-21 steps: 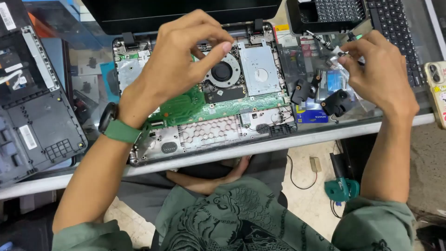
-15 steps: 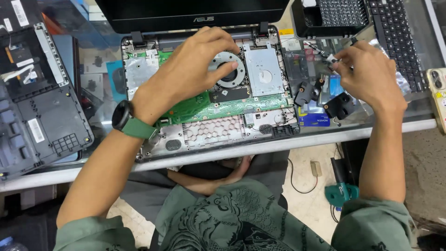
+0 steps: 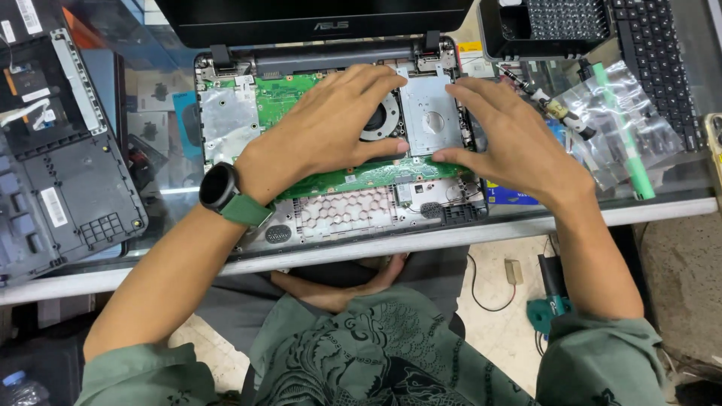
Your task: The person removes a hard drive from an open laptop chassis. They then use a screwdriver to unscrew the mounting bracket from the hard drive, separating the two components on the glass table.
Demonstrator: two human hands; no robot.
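Note:
An opened laptop base [image 3: 346, 214] lies on the glass bench with its green motherboard [image 3: 361, 177] exposed. My left hand [image 3: 323, 135], with a dark watch on a green strap, lies flat over the board and partly covers the round fan [image 3: 380, 120]. Its thumb rests at the board's lower edge. My right hand [image 3: 511, 143] lies spread over the base's right side, beside the silver drive plate [image 3: 425, 113]. That thumb touches the same lower edge, close to the left thumb. Neither hand holds a tool.
The laptop's dark screen [image 3: 316, 15] stands behind the base. A removed black bottom cover [image 3: 68, 180] lies at the left. At the right are a clear plastic bag [image 3: 602, 101] with a green stick, a small screwdriver [image 3: 541, 98], a loose keyboard [image 3: 654, 45] and a black tray [image 3: 556, 26].
My right hand has left the small tool and bag at the right and come onto the laptop. My left hand has flattened over the board. The view has shifted closer.

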